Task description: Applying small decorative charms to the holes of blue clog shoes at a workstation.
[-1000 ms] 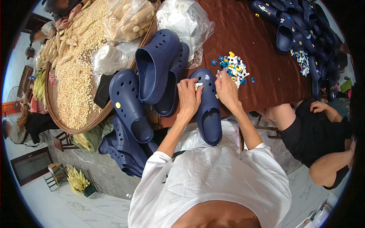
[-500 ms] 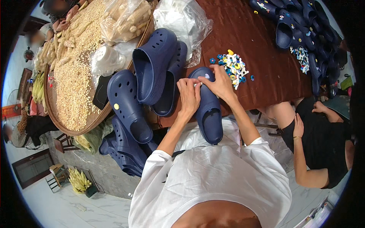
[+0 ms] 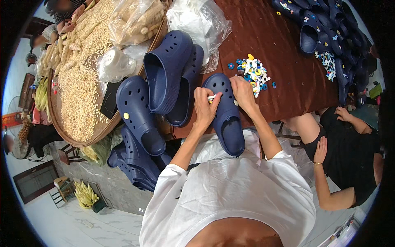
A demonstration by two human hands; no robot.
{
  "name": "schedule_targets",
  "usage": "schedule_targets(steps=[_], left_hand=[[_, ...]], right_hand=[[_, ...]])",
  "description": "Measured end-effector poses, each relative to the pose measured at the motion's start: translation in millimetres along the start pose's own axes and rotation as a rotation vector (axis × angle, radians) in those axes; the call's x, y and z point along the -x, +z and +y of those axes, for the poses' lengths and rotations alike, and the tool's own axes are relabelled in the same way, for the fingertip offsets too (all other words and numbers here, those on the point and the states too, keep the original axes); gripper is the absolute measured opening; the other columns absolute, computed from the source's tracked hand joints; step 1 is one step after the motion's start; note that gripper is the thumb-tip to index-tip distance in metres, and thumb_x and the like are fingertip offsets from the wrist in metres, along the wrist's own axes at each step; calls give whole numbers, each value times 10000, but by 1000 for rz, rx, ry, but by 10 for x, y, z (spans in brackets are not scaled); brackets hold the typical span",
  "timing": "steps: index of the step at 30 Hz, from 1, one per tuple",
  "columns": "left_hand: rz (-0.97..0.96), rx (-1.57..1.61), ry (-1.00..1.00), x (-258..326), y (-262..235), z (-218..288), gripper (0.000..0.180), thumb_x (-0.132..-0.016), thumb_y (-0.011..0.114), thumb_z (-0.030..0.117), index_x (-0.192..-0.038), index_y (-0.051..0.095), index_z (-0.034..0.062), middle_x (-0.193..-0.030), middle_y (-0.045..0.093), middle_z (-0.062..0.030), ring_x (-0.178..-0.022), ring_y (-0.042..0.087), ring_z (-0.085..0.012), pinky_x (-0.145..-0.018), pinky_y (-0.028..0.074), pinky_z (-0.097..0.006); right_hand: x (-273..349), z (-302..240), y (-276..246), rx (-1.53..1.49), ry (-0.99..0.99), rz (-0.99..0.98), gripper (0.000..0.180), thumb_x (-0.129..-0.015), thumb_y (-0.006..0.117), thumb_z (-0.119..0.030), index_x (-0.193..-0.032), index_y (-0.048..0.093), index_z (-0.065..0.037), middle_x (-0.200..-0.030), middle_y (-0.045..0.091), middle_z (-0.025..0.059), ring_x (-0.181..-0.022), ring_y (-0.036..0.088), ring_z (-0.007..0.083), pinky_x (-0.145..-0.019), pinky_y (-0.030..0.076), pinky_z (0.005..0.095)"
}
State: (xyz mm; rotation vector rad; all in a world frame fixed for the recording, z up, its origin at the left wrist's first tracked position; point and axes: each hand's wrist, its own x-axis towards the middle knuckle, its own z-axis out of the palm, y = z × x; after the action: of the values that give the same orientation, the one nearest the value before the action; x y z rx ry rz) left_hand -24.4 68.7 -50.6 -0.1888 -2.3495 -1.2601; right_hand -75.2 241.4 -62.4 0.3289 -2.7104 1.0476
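A navy clog (image 3: 229, 119) with a holed toe lies in front of me, toe pointing away and heel toward my shirt. My left hand (image 3: 205, 108) is closed at its left side, pinching small white and yellow shoe charms (image 3: 212, 99). At the clog's right edge my right hand (image 3: 242, 91) is closed against the toe, its fingertips partly hidden. A pale charm (image 3: 235, 103) shows on the clog's side near that hand. Just beyond is a loose pile of colourful charms (image 3: 256, 74).
Other navy clogs (image 3: 138, 107) stand to the left, beside a round tray (image 3: 84, 144) of corn kernels. A clear plastic bag (image 3: 195, 24) lies on the brown tablecloth (image 3: 288, 78). Decorated clogs (image 3: 325, 29) are heaped at far right, near a seated person (image 3: 341, 156).
My right hand has moved from the top of the toe to the clog's right edge, uncovering the holes. The left hand has drawn slightly back, exposing its charms. The clog has shifted slightly.
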Motion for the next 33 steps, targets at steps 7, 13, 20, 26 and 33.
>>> schedule_targets(steps=[7,13,20,26,33], left_hand=[[-77,40,-76,-51,-95,105,322,-809,822,196,-849,553,23,-841,510,-112,-760,514,-289,-672,422,-403],[-76,113,-205,-214,-122,224,314,-805,828,178,-858,564,17,-861,531,-116,-740,553,-273,-642,449,-375],[-138,134,-77,-364,-9,255,431,-723,814,35,-1033,515,12,-960,526,-147,-823,581,-311,-709,496,-409],[-137,105,-69,-362,-35,375,503,-751,823,72,-1168,550,7,-1073,551,-146,-975,602,-294,-804,525,-361],[-14,118,-169,108,-344,314,243,-900,687,36,-1130,614,13,-1073,569,-123,-910,633,-200,-739,539,-295]], right_hand=[[-257,176,-285,57,111,132,279,-1014,495,-233,-959,658,-14,-922,630,208,-859,618,413,-762,488,491],[-381,193,-373,195,-16,275,181,-987,567,-200,-1047,666,-61,-1024,616,132,-968,579,345,-841,452,459],[-165,-388,-342,-625,206,-322,171,-930,684,-190,-938,689,-19,-800,657,38,-714,585,131,-673,482,321],[-174,-243,-307,-516,245,-292,190,-931,696,-209,-933,686,-19,-763,673,18,-673,582,79,-617,479,273],[-256,395,-444,-134,257,340,216,-967,642,-255,-1040,636,-52,-973,652,132,-764,654,235,-699,512,380]])
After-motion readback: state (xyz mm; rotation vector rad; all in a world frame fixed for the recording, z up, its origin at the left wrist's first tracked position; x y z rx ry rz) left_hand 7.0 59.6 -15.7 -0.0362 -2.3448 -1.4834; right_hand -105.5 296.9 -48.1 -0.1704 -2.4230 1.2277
